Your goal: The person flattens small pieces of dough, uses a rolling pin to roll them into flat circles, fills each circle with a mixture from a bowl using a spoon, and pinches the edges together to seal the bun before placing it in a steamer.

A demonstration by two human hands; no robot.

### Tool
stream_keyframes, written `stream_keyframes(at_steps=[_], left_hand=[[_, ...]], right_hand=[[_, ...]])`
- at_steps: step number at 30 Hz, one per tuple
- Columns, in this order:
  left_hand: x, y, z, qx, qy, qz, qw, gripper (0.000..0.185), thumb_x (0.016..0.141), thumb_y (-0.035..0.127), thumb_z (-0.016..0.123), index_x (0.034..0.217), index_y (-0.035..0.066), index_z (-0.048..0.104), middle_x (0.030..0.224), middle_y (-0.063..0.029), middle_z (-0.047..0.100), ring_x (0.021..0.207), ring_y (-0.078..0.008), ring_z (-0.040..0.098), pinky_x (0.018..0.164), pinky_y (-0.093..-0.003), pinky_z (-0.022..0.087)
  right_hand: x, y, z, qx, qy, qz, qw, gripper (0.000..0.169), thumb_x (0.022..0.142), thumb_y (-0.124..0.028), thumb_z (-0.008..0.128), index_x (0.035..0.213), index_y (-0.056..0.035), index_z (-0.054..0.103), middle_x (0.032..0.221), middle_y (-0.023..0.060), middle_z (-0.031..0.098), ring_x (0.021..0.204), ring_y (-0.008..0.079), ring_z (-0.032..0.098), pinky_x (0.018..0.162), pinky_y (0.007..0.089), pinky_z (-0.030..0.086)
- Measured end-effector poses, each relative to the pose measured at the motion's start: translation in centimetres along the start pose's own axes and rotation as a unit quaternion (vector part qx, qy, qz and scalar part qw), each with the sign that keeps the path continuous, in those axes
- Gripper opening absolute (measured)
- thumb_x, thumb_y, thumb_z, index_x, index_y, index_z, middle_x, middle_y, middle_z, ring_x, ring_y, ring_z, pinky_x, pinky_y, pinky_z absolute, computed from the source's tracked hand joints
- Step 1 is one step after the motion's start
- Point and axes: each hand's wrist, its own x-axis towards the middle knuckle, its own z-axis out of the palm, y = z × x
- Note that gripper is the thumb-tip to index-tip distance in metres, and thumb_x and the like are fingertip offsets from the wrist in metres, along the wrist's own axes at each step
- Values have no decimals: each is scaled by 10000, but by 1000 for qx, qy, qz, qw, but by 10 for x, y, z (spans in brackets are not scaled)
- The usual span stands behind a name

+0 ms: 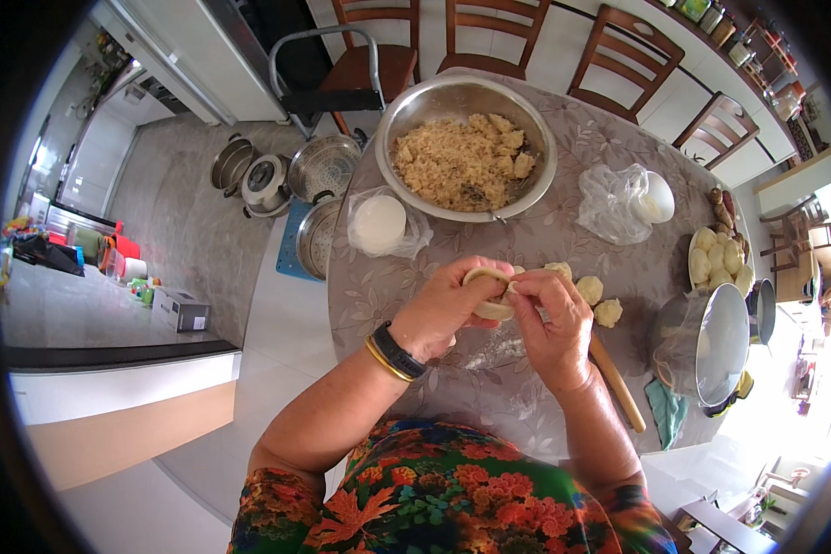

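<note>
My left hand (433, 305) cups a round dough wrapper (495, 309), its thumb pressed into the hollow. The fingertips of my right hand (552, 318) pinch the wrapper's right edge. Whatever lies inside it is mostly hidden by the thumb. Just beyond and beside my right hand sit several dough pieces (607, 313). A wooden rolling pin (616, 383) lies partly behind my right forearm. Farther off stands a large steel bowl (541, 181) of crumbly filling (457, 163) with a spoon handle (496, 215) in it. Flour (496, 352) dusts the table below my hands.
On the patterned tablecloth (377, 294) are a white container in plastic (379, 223), a plastic bag (613, 204) with a white bowl, a plate of shaped dough (719, 257), a large pot (706, 344) and a green cloth (667, 413). Chairs (623, 62) stand behind; steamer pots (324, 166) are left.
</note>
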Motion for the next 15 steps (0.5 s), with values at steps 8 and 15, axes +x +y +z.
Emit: stream_keyframes(at_steps=[8,15], left_hand=[[2,-14,8,-177,42,36,983,226,962,177,550,1181,121,542,1080,-38,634,967,-163,635,781,-348,554],[4,-14,9,-88,58,51,993,156,968,162,521,1108,112,569,996,-22,623,879,-119,632,714,-288,552]], right_hand=[[-3,-7,17,73,75,132,986,220,795,19,695,997,-34,625,864,100,640,724,194,673,667,297,550],[-2,6,6,-2,-10,89,996,187,788,3,704,960,-40,645,877,85,611,732,228,662,635,323,537]])
